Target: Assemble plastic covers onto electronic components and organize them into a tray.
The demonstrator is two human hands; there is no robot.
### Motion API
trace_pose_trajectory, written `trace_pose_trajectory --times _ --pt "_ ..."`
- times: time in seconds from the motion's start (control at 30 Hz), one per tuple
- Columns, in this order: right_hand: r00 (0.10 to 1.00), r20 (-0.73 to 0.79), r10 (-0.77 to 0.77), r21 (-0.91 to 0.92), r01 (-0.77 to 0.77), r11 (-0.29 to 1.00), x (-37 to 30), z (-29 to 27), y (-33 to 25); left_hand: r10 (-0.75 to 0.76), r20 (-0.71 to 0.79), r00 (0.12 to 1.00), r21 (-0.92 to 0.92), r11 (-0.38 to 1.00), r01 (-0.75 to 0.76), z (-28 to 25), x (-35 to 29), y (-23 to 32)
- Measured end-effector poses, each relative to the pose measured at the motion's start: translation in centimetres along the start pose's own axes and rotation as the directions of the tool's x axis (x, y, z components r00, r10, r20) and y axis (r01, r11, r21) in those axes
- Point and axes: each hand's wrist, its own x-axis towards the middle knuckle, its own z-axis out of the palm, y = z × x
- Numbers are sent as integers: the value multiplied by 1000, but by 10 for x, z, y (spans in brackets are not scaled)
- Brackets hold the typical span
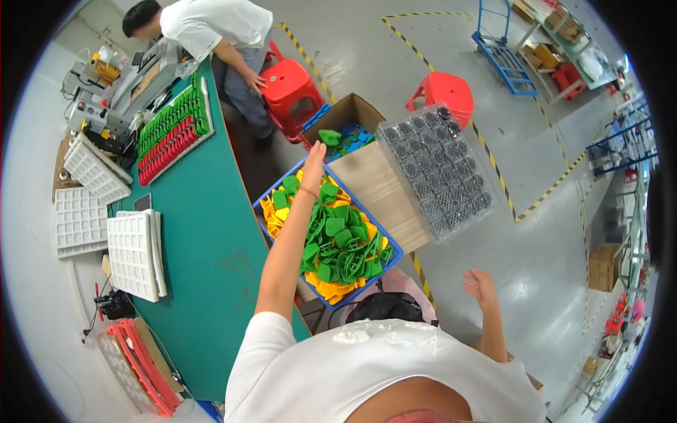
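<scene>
My left arm stretches forward over a blue crate [390, 248] heaped with green plastic pieces [335, 225] and yellow plastic pieces [331, 290]. Beyond the crate's far end, my left hand [315, 166] has its fingers extended and looks open. A single green plastic piece [329, 137] shows right at its fingertips, in front of a cardboard box [352, 111] with blue plastic pieces [355, 137] inside. Whether the fingertips touch that piece is unclear. Out to the right, my right hand [479, 287] is held over the floor, open, with nothing in it.
A clear tray of dark parts [437, 173] lies on a wooden board [377, 187]. On the left runs a green table [204, 247] with white trays [132, 255] and a rack of red and green pieces [176, 130]. Another person [218, 32] leans beside red stools [290, 88].
</scene>
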Motion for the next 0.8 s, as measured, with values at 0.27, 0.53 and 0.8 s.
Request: trace_pose_trajectory --times 0.27,0.53,0.8 --pt "985 -168 36 348 25 937 -60 -12 77 254 546 798 624 512 -590 60 -111 -84" --pt "986 -80 -144 189 156 969 -72 5 38 -187 685 705 663 -241 -708 128 -134 -182" --pt "897 -226 -380 -66 375 925 -86 -88 50 -263 475 840 709 -451 -543 154 -135 -199"
